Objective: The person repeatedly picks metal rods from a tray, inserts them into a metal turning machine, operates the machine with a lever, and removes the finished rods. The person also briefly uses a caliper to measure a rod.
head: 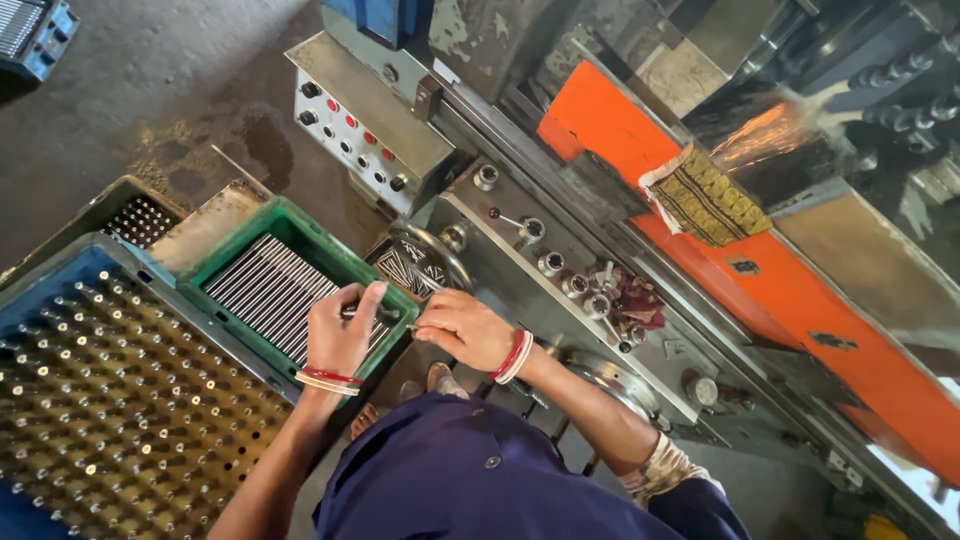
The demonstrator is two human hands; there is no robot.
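Observation:
My left hand hovers over the near edge of a green crate filled with a row of thin steel rods. Its fingers pinch one short metal rod that points right. My right hand meets it from the other side, fingertips closed on the same rod's end. Both wrists wear red and white bangles. My blue shirt fills the lower middle.
A blue crate of upright metal pins sits at left. A grey control box with red and black buttons stands ahead. An orange machine guard runs right, with sparks above and a yellow patterned cloth.

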